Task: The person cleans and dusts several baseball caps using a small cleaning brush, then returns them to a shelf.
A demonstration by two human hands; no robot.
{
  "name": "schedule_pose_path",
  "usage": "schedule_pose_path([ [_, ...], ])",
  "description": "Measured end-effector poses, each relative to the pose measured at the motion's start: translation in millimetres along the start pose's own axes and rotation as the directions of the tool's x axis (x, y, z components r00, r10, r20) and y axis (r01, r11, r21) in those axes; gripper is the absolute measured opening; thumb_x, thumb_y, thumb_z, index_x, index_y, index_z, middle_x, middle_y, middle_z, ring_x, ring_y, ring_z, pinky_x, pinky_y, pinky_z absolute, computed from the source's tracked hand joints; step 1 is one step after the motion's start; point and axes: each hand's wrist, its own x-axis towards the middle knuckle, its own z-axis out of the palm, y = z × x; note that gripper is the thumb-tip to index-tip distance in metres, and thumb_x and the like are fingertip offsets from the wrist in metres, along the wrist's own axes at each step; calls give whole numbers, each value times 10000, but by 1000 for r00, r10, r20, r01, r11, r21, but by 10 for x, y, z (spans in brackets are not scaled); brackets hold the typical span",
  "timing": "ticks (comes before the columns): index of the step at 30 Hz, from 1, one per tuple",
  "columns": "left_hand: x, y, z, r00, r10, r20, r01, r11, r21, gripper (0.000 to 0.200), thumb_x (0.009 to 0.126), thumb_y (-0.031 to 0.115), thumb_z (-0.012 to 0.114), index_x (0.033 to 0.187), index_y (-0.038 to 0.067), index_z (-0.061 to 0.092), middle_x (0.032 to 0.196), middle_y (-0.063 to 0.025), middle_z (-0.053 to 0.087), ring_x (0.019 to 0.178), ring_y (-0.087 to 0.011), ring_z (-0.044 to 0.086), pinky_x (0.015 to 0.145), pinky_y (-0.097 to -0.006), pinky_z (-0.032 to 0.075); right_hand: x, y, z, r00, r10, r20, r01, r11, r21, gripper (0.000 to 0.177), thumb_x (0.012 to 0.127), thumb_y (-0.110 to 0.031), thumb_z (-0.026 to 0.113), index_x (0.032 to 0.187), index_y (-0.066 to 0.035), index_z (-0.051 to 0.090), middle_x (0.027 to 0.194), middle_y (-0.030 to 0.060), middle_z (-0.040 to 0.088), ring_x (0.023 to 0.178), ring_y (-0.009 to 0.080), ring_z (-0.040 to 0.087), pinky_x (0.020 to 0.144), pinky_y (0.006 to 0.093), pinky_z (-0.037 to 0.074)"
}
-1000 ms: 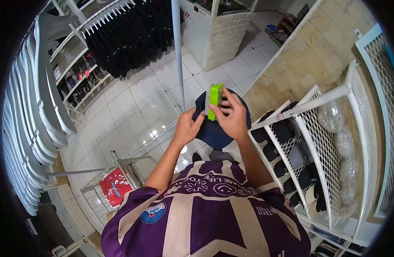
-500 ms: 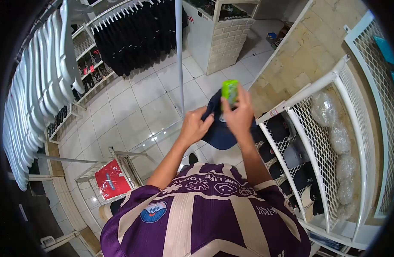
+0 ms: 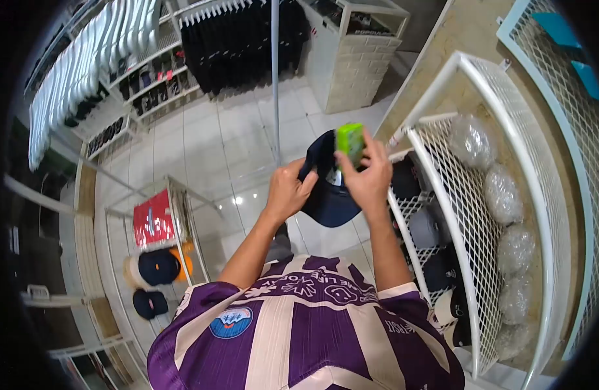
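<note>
1. While the right hand (image 3: pixel 368 177) grasps the green brush (image 3: pixel 349 142) between thumb and fingers, the left hand (image 3: pixel 288 194) pinches the left edge of the dark cap (image 3: pixel 329 195), its thumb over that edge; its other fingers are partly hidden.
2. The cap is held up between the 2 hands. The brush sits over its far right part; bristle contact cannot be told.
3. To brush well, I judge, the left grip should stay firm near the stroke, with light strokes in 1 direction and bristles flat to the cloth.
4. The cap's brim points towards the body, its crown away; its long axis runs outward, and the brush's runs roughly parallel.
5. Nearer the body than the cap is the striped shirt (image 3: pixel 312 325); right of the cap, a white mesh rack (image 3: pixel 475 250).
</note>
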Motion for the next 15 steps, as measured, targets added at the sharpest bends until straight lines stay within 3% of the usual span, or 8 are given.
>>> schedule_pose_path([
  [2,-384,157,202,975,142,-171,-143,990,9,199,878,167,661,889,-30,637,692,-230,567,608,-374,589,590,-428,459,-172,257,-109,985,-22,-171,-1,991,-134,625,806,-254,828,1315,21,592,1083,204,634,972,369,663,797,454,529],
  [4,-748,165,400,964,220,-147,-224,975,-13,183,855,149,664,923,-19,643,715,-218,591,607,-385,575,596,-413,472,-476,171,-150,986,154,-57,-153,988,19,622,824,-233,815,1332,35,575,1099,205,634,967,356,677,798,423,561],
  [6,-1021,259,402,981,107,-163,-103,994,37,178,854,144,664,931,-16,648,728,-215,607,603,-388,569,587,-395,475,-738,104,-135,1000,7,24,-15,924,383,621,841,-201,809,1356,42,561,1126,190,633,917,290,698,776,329,609],
  [8,-1211,233,324,981,93,-170,-77,992,99,179,869,145,661,933,-22,650,717,-209,607,586,-346,565,579,-385,469,-862,75,-268,981,45,187,-130,871,474,647,821,-214,831,1357,32,565,1120,180,635,916,274,688,772,346,606],
  [10,-1427,309,259,983,80,-164,-53,985,163,182,884,147,658,935,-28,652,707,-202,608,569,-305,561,571,-376,463,-871,168,-310,992,22,123,-48,975,215,663,800,-274,843,1344,-3,578,1130,183,640,945,328,669,773,414,573],
  [12,-1526,449,265,963,-45,-265,56,998,35,202,925,159,641,939,-43,654,671,-173,599,571,-186,525,560,-359,446,-816,296,-417,997,33,67,-26,995,-98,660,803,-319,827,1339,-21,583,1136,192,634,986,380,656,837,454,545],
  [14,-1624,490,254,951,-76,-298,90,995,31,231,956,179,632,948,-50,660,630,-128,556,601,-114,474,552,-340,433,-817,378,-533,997,68,-44,-76,975,-207,659,818,-343,804,1354,-36,576,1143,194,627,1018,412,642,881,482,525],
  [15,-1660,471,251,932,-115,-343,142,988,53,237,963,186,634,940,-48,663,621,-109,539,594,-107,464,545,-332,422,-833,436,-588,991,30,-132,-49,988,-144,646,814,-304,826,1343,-20,589,1126,169,623,968,346,662,854,443,537],
])
